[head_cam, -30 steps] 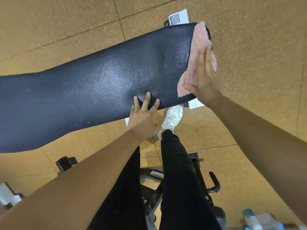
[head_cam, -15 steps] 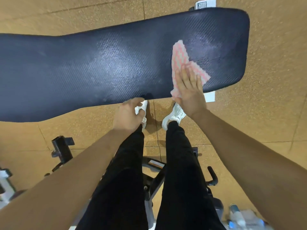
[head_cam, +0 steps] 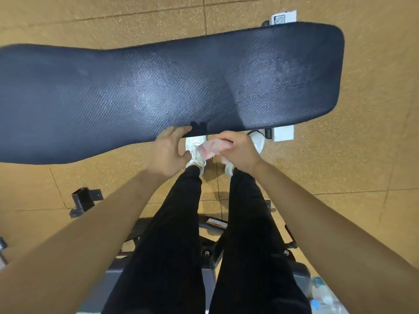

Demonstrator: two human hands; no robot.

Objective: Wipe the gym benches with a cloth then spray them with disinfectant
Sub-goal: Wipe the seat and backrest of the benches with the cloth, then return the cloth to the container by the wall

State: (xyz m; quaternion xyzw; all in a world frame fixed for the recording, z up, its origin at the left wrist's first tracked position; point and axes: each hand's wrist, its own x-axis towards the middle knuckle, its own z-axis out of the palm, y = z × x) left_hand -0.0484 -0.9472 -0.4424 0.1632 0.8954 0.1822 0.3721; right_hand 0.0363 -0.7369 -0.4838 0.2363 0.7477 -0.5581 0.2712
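Cloth [head_cam: 212, 148] blurry, half inside R hand [head_cam: 241, 154]

Cloth [head_cam: 212, 148]: off the bench [head_cam: 136, 87] now, bunched up just in front of its near edge, no longer spread flat on the right end.
Right hand [head_cam: 240, 152]: drawn back off the bench, fingers curled round the cloth.
Left hand [head_cam: 166, 152]: fingers loosened, tips at the near edge.

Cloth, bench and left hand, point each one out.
cloth [head_cam: 214, 148], head view, bunched pink middle.
bench [head_cam: 158, 87], head view, middle of dark pad.
left hand [head_cam: 166, 152], head view, back of the hand.
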